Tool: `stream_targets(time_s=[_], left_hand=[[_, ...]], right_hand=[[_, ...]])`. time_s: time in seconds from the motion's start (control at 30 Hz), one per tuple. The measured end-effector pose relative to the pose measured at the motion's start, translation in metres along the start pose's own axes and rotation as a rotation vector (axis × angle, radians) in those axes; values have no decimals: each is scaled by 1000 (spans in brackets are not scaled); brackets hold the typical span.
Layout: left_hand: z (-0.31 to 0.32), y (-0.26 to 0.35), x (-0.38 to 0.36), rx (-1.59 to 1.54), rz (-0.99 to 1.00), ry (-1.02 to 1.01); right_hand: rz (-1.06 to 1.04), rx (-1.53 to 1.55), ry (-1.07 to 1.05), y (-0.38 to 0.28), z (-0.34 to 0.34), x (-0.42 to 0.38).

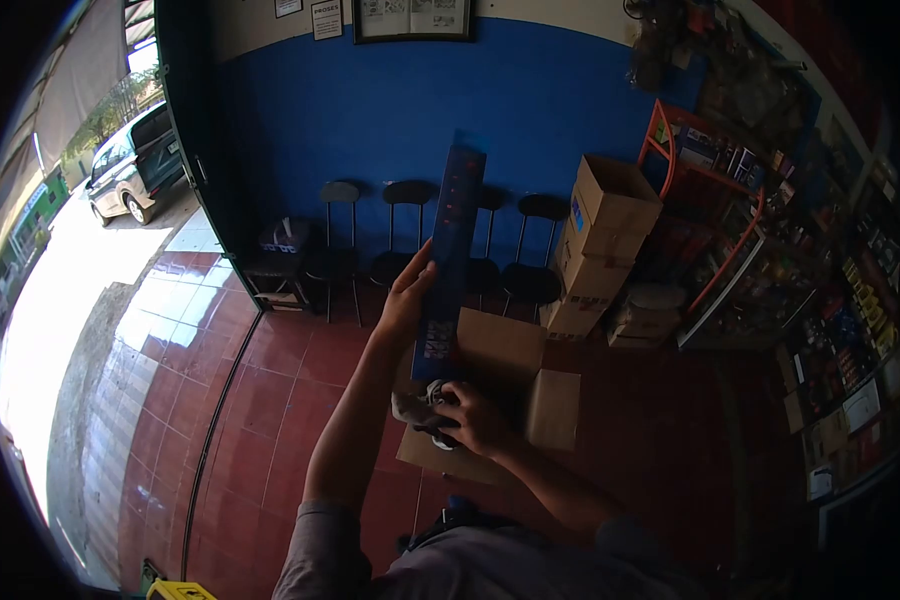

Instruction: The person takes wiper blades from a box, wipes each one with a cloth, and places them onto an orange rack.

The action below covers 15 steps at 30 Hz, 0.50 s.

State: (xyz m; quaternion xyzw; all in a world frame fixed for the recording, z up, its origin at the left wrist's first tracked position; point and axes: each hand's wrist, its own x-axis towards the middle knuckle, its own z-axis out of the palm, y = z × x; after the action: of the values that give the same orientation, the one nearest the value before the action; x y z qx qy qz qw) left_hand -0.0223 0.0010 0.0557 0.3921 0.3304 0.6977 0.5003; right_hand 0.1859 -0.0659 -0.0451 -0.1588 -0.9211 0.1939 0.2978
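A long, narrow dark-blue box with small red and pale print stands upright in front of me, leaning slightly. My left hand grips its left side about halfway up, fingers around the edge. At the lower end of the box, my right hand is closed on a crumpled grey cloth, which lies against the bottom of the box. Below both hands is an open cardboard box with its flaps spread; its inside is dark and partly hidden by my hands and the blue box.
Several black chairs line the blue wall. Stacked cartons stand to the right, beside an orange-framed rack and shelves full of packaged goods. On the left, a doorway opens onto pavement with a parked car. Red tiles cover the floor.
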Motion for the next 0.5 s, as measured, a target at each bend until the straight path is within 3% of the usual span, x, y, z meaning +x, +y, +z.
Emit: stream_targets(time_s=[0.13,0.2,0.27,0.33,0.37,0.5], left_hand=[[13,7,7,17,39,108],[8,0,9,58,33,146],[-6,-13,21,-96,-94,71],[16,-11,12,54,-1,100],[24,-12,5,200,88,131],[10,-37,11,142,35,79]], right_hand=[[190,141,-147,22,-6,-34],[377,255,56,16,-39,-41],[388,218,169,6,-87,-39],[444,264,296,-15,-126,-38],[451,267,300,-12,-130,-47],[524,109,358,16,-96,-81]])
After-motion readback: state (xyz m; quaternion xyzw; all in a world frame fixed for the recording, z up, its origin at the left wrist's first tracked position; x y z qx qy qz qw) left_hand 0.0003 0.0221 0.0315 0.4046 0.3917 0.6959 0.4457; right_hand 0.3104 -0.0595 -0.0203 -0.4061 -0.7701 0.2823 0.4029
